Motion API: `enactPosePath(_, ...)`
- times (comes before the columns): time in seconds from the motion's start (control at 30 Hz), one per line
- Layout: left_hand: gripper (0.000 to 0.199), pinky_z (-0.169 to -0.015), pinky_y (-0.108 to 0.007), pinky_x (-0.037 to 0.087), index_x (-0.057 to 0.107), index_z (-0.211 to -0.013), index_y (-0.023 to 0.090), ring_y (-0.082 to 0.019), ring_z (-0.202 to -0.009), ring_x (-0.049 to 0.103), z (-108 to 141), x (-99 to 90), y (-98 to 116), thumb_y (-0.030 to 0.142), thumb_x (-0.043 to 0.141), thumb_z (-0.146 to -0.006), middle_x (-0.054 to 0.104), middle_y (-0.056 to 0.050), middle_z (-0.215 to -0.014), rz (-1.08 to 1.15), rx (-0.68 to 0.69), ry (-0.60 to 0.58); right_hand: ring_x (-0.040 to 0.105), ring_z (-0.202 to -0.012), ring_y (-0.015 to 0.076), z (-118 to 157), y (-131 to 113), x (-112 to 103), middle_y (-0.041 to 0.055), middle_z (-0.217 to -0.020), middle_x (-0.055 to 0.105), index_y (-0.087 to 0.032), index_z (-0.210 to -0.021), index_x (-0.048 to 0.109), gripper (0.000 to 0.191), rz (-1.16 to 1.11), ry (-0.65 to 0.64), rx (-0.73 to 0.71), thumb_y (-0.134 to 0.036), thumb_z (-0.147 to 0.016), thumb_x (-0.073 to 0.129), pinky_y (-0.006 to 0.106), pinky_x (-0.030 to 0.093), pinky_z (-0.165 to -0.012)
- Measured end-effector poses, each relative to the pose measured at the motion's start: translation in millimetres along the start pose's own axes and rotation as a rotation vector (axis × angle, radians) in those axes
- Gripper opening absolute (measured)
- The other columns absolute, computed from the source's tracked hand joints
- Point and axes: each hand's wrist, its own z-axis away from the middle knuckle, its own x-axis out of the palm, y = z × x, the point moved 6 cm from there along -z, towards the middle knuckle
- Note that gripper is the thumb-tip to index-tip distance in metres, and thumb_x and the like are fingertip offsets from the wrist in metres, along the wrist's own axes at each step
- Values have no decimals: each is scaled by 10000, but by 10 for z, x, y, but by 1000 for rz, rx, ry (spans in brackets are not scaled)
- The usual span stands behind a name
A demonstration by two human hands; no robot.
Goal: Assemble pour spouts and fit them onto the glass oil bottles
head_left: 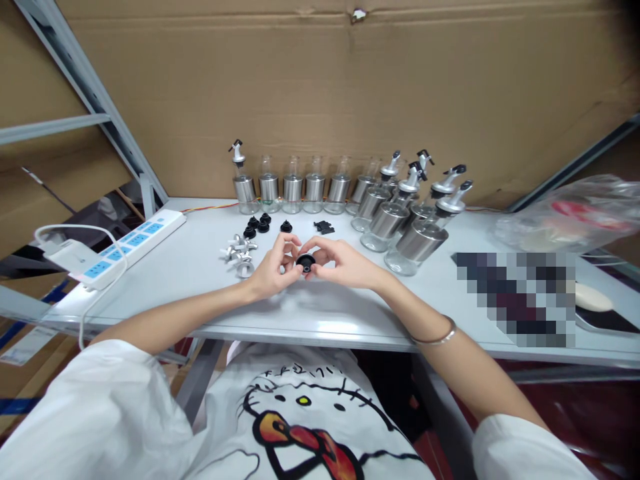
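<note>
Hands meet at the centre of the frame, just above the white worktop (320, 313): the left hand (273, 267) and the right hand (340, 261) both pinch a small black stopper (305, 261) between their fingertips, each closed on it from its own side. Step in hand, by judgement: seating or aligning this stopper before it joins a metal spout. Loose spouts (240, 252) lie just left of the left hand; spare black stoppers (260, 225) sit further back. Open glass bottles (305, 190) stand in a row along the cardboard wall, fitted bottles (417, 230) cluster at centre right. The next move likely calls for one hand to let go and pick a spout, keeping the stopper square.
</note>
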Motion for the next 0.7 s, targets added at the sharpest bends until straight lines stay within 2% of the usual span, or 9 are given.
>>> enactPosePath(0.3,368,-520,-179,347,341,-1005,230,-30,-490,390,5,3,0,213,568,-717,448,76,-751,-59,18,-7,419,-550,94,-8,10,-8,-73,-573,492,-169,-1026,562,301,-15,34,-37,-202,-729,532,237,369,-598)
enactPosePath(0.53,424,-480,-160,314,316,-1023,240,3,-460,385,7,4,-13,213,582,-695,466,65,-855,-60,-7,-10,446,-565,96,-4,-10,-14,-60,-614,551,-187,-998,562,299,8,40,-35,-177,-699,548,244,406,-636)
enactPosePath(0.7,423,-480,-160,318,315,-1035,243,0,-467,394,12,21,-6,210,577,-706,446,69,-842,-54,-25,-12,474,-577,106,3,-21,-17,-46,-639,588,-193,-962,546,278,44,41,-23,-185,-685,559,250,422,-645)
